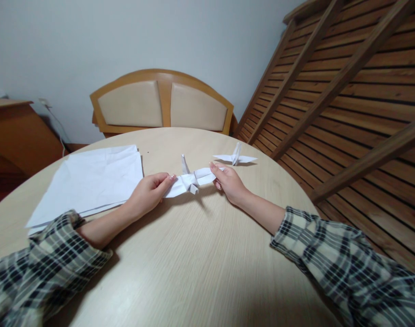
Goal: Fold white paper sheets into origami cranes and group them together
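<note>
A white folded paper crane (190,181) is stretched between my two hands above the table, casting a shadow below. My left hand (148,194) pinches the tip of its left wing between thumb and fingers. The right wing tip is gripped by my right hand (229,183). A narrow folded point rises from the crane's far side, and a shorter folded piece hangs toward me. Just beyond my right hand, a second white paper crane (235,156) stands on the table with its wings spread.
Sheets of white paper (95,179) lie stacked on the left of the round wooden table (200,268). Behind it stands a headboard (165,102) with cream panels. A slatted wooden frame (350,95) leans at the right, and a brown cabinet (20,136) is at far left.
</note>
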A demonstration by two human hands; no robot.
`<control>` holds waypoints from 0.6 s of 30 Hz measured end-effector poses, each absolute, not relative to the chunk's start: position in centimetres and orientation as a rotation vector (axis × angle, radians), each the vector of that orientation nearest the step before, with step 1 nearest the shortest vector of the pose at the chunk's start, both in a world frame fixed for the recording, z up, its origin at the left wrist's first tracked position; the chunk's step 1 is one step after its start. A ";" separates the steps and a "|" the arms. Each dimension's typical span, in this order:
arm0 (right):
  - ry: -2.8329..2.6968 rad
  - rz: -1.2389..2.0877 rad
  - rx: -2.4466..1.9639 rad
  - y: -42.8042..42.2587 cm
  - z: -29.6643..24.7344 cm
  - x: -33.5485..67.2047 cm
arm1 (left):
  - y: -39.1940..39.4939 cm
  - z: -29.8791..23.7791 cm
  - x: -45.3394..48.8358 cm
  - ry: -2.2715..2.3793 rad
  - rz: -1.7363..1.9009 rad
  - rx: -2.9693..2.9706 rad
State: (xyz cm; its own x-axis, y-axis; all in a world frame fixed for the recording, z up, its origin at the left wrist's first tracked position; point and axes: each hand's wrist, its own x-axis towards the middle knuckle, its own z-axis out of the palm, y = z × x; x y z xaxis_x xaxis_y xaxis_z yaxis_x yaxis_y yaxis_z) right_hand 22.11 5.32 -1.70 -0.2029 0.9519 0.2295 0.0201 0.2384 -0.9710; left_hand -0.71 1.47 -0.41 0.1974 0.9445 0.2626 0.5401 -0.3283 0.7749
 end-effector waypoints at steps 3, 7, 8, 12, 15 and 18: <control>-1.568 1.143 -0.974 5.5 -1.7 22.5 | 1.5 -0.6 -0.9 1.355 0.946 1.918; -1.684 1.067 -0.979 6.0 -1.5 23.5 | 1.6 -1.0 -0.9 1.343 0.915 1.887; -1.722 1.000 -0.987 6.2 -1.4 23.9 | 1.6 -1.1 -0.9 1.344 0.925 1.881; -1.924 0.654 -1.014 7.5 -0.9 26.0 | 1.6 -1.0 -0.8 1.407 0.970 1.875; -2.040 0.422 -1.049 8.5 -0.6 28.1 | 1.7 -1.0 -0.9 1.471 1.039 1.882; -2.121 0.245 -1.127 9.1 -0.3 30.4 | 1.8 -1.3 -1.2 1.478 1.068 1.886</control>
State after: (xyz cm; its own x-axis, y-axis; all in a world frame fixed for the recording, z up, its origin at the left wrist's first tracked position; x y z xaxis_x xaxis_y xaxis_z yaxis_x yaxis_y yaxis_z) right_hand 30.38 9.06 -0.28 -0.3660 0.7839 0.5015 0.6489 0.6012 -0.4663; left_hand -1.16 1.81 -1.26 0.0973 0.9586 0.2676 0.5549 -0.2754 0.7850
